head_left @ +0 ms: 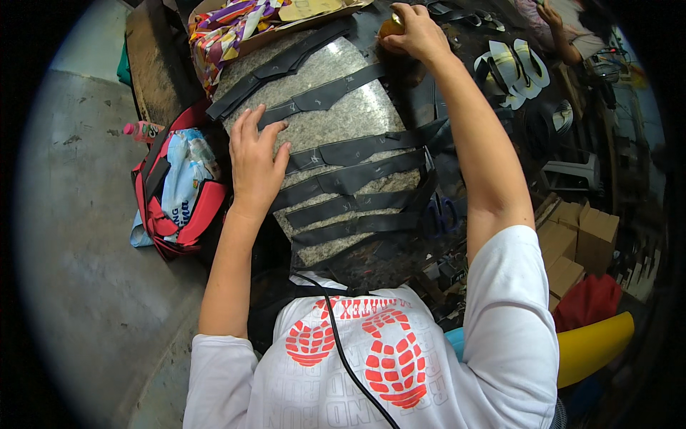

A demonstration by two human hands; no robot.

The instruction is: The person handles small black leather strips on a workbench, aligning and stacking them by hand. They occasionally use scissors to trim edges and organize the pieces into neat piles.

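Observation:
Several black strips of leather-like material lie in rows across a speckled grey stone slab, some with pale marks on them. My left hand rests at the slab's left side, fingers spread and holding nothing, its fingertips by the end of one strip. At the far edge my right hand reaches forward, its fingers closed around the top of a round amber-brown container. The hand covers part of that container, and its contents cannot be made out.
A carton with colourful wrapping stands at the far left, and a red bag hangs nearer. Blue-handled scissors lie right of the slab. Shoe-upper pieces, cardboard boxes and another person's hand are further right.

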